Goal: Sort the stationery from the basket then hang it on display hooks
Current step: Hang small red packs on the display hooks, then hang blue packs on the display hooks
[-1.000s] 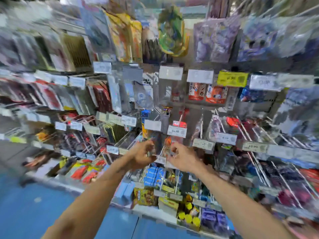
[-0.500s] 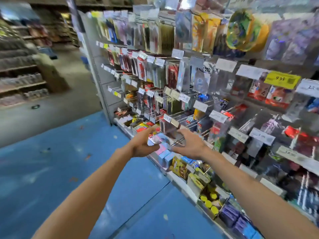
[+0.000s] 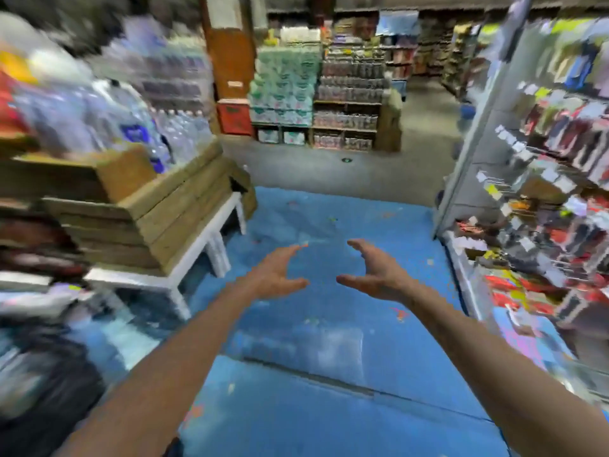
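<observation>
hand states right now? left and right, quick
Left hand: open, fingers spread, holding nothing, over the blue floor.
Right hand: open, fingers loosely curved, holding nothing.

A blue floor [image 3: 329, 407] is seen below. On the left, wooden crates [image 3: 171, 206] are stacked on a white stand [image 3: 197, 258] and topped with water bottles [image 3: 171, 127]. Farther off, an orange pillar [image 3: 230, 54] and stocked shelves [image 3: 346, 117] are blurred.

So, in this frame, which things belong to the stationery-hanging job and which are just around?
Job: left hand and right hand, both empty; stationery display rack on the right. The basket is not visible.
Just around: water bottles on wooden crates, white bench, stocked far shelves, blue floor.
</observation>
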The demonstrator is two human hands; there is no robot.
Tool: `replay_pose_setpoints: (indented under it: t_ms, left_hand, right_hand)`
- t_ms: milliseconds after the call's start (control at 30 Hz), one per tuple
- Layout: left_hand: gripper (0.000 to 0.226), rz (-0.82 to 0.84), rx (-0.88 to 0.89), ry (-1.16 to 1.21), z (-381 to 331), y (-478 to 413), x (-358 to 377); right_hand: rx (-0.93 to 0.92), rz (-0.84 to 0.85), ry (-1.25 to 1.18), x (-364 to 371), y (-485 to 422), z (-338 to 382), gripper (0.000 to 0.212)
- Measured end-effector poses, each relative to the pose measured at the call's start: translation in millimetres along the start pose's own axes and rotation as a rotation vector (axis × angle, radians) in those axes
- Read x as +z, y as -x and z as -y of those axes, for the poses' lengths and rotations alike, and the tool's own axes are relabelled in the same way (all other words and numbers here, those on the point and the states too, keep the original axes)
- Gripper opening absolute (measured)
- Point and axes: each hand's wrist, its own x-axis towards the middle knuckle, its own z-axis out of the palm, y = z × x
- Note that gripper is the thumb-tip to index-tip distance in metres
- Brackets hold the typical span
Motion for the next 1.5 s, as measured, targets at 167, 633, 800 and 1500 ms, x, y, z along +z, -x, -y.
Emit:
replay_pose_setpoints:
  t_ms: [167,633,800,1500]
  left_hand:
    - [0.092,-0.139,-0.255,0.02,128,120,-75]
    - [0.095,-0.272,-0.917,0.227,411,402,-185]
    - [0.081,-0.368,-1.01,0.389,483,414,-194]
    - [0.039,-0.37,-1.373,1.271,810,280,21]
  right_hand:
    - [-0.217,0.162,-0.061,104,-49,149,0.086]
    - [-0.584,0.58,0.008,367,-91,481,0.085]
    - [-0.623,0.689,0.047,433,-133,536,0.074]
    - [-0.071,1.254,0.11,822,-310,547,0.015]
